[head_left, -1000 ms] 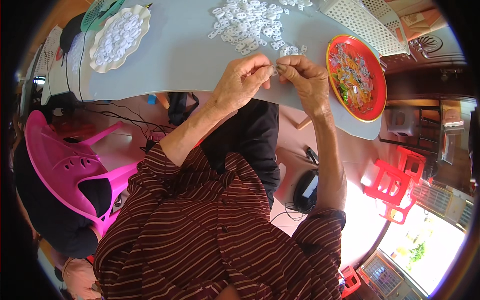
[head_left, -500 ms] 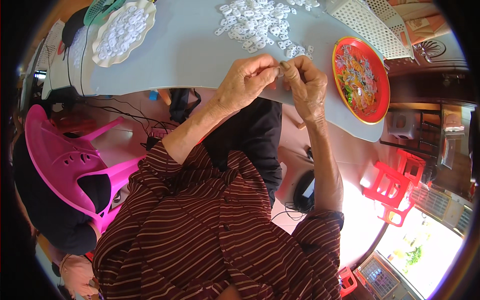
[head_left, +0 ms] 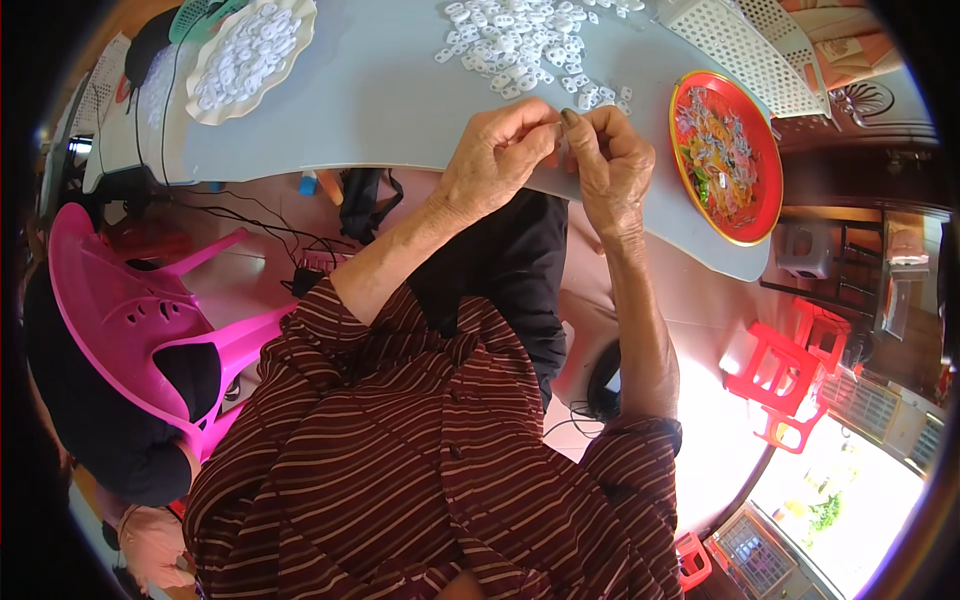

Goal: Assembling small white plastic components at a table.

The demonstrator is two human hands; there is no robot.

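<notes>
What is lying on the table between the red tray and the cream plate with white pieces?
A loose pile of small white pieces, in the head view.

Two hands, left (head_left: 492,160) and right (head_left: 612,165), meet over one counter (head_left: 380,95). On it: one red tray (head_left: 690,95), one cream plate (head_left: 290,60), one white basket (head_left: 745,45), and a pile of white rings (head_left: 520,40), too many to count. Beside the counter: one pink chair (head_left: 140,320), two red stools (head_left: 790,380).
</notes>
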